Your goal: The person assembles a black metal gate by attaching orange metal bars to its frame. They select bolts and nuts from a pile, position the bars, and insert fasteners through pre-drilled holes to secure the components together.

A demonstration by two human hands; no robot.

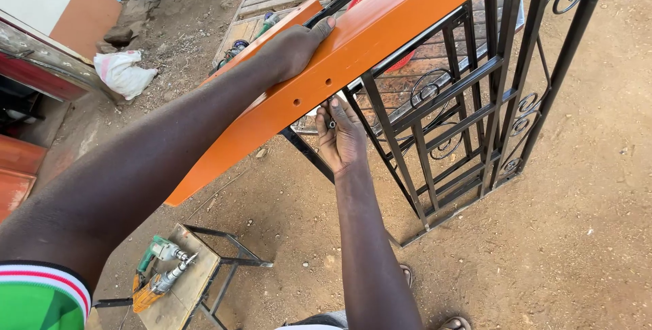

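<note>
Your left hand (293, 48) is pressing flat on the orange metal beam (380, 38), steadying it, while your right hand (341, 136) is pinching a small bolt (331, 124) beneath its holes, beside the black grille (468, 99).

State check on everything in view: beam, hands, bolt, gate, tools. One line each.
Orange beam: tilted, resting along the gate top, holes showing on its side.
Left hand: flat on the beam, pressing it.
Right hand: under the beam, pinching a small bolt.
Bolt: held just below the holes, not inserted.
Black gate: upright, standing on dirt.
Drills: lying idle on a small stand.
White bag: lying on the ground.
</note>
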